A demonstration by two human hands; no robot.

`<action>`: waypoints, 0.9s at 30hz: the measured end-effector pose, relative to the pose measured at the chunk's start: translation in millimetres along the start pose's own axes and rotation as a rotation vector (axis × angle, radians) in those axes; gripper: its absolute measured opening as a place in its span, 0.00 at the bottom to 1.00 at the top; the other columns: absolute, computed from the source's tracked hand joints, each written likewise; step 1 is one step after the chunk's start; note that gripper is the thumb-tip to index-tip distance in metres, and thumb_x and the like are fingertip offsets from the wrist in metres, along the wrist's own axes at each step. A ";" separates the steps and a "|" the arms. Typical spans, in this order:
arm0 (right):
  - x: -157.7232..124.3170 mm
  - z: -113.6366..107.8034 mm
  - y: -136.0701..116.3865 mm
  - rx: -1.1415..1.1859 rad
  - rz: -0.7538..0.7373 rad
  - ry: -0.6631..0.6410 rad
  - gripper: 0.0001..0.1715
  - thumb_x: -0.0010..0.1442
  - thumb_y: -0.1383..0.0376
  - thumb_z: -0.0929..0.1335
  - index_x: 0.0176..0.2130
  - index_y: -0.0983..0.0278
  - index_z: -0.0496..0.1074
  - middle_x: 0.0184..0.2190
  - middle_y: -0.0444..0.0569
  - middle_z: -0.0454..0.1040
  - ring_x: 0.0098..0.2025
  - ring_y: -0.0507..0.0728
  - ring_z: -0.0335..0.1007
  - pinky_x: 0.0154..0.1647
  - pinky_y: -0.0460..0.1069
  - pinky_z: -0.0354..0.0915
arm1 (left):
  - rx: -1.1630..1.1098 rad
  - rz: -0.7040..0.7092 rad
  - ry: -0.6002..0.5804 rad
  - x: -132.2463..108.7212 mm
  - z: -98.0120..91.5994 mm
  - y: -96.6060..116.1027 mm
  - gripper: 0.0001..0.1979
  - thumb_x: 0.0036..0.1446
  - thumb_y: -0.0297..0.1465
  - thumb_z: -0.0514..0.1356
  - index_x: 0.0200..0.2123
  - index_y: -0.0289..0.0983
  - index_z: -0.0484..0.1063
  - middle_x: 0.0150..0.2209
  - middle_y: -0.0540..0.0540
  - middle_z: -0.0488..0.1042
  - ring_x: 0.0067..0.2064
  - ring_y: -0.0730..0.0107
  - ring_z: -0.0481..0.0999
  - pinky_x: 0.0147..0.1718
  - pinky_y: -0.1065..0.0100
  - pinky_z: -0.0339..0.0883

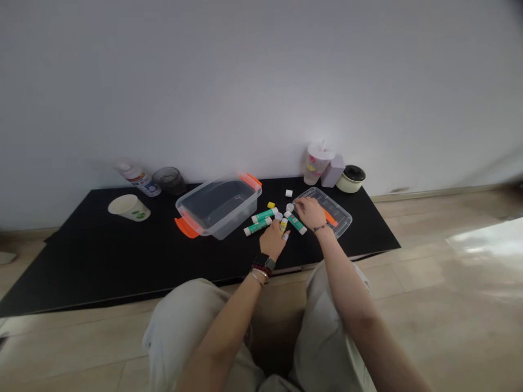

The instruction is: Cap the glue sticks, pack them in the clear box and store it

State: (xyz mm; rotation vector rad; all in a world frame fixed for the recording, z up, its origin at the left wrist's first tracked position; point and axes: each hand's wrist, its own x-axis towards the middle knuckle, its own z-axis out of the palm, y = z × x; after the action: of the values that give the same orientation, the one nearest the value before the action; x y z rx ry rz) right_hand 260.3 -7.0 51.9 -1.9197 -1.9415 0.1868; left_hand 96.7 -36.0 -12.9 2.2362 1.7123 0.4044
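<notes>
Several green-and-white glue sticks lie on the black table; one [258, 226] is left of my left hand, another [265, 215] just behind it, and a third [297, 222] between my hands. My left hand [273, 239] is closed on a yellow glue stick [283, 225]. Beside the clear lid, my right hand [309, 212] has its fingers bent down at a small white cap [290, 207]; its fingertips are too small to read clearly. A yellow cap [271, 205] and a white cap [289, 193] lie farther back.
An open clear box [235, 216] with orange handles stands left of the sticks. The clear lid [343, 218] lies under my right hand. A paper cup [129, 208], spray can [141, 181] and dark glass [169, 180] are at left; a tumbler [316, 164] and lidded pot [350, 179] at back right.
</notes>
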 end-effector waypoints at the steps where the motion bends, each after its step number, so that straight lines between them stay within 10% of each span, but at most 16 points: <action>1: -0.6 0.5 0.4 0.005 0.004 0.002 0.15 0.64 0.69 0.63 0.46 0.65 0.76 0.44 0.54 0.76 0.49 0.61 0.68 0.52 0.53 0.63 | -0.022 -0.031 -0.001 2.4 1.3 3.4 0.16 0.67 0.40 0.54 0.52 0.37 0.68 0.45 0.37 0.76 0.44 0.57 0.78 0.38 0.64 0.68; 8: -10.2 -4.1 1.9 0.075 0.015 0.035 0.13 0.64 0.70 0.64 0.44 0.65 0.77 0.42 0.53 0.77 0.47 0.60 0.70 0.49 0.52 0.64 | -0.115 -0.126 0.068 -7.6 -26.9 10.1 0.16 0.67 0.39 0.53 0.50 0.35 0.66 0.48 0.35 0.75 0.48 0.55 0.77 0.41 0.63 0.67; 12: -40.7 -9.7 -12.3 0.182 -0.049 -0.033 0.11 0.65 0.69 0.64 0.43 0.65 0.76 0.38 0.52 0.78 0.41 0.56 0.71 0.45 0.49 0.63 | -0.167 -0.027 -0.152 -55.0 -61.8 -8.8 0.12 0.65 0.38 0.53 0.46 0.38 0.67 0.40 0.43 0.76 0.42 0.62 0.76 0.38 0.66 0.64; 17: -130.7 1.2 -47.3 0.224 -0.287 -0.451 0.09 0.64 0.68 0.65 0.36 0.65 0.76 0.34 0.49 0.77 0.37 0.54 0.71 0.38 0.46 0.60 | -0.291 0.039 -0.603 -139.3 -72.9 -35.4 0.09 0.61 0.37 0.56 0.42 0.40 0.70 0.35 0.48 0.77 0.36 0.65 0.77 0.31 0.68 0.60; 21: -182.9 8.8 -63.5 0.245 -0.435 -0.821 0.09 0.64 0.63 0.67 0.40 0.62 0.77 0.34 0.47 0.79 0.36 0.54 0.73 0.34 0.46 0.58 | -0.301 0.024 -0.708 -178.9 -58.7 -46.2 0.09 0.58 0.31 0.55 0.41 0.39 0.71 0.38 0.45 0.79 0.39 0.63 0.78 0.33 0.68 0.61; 27: -126.6 21.5 -83.2 0.038 -0.227 -0.481 0.22 0.67 0.65 0.62 0.59 0.61 0.67 0.48 0.53 0.75 0.47 0.58 0.72 0.41 0.48 0.64 | -0.240 -0.024 -0.513 -173.6 -53.9 -41.8 0.12 0.59 0.25 0.52 0.45 0.37 0.70 0.44 0.41 0.78 0.46 0.61 0.77 0.42 0.66 0.63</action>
State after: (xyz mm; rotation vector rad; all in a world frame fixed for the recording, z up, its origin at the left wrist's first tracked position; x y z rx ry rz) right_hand 171.9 -131.2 39.3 -1.7227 -2.4190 0.6649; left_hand -5.2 -190.1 12.6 1.9285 1.3412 0.0179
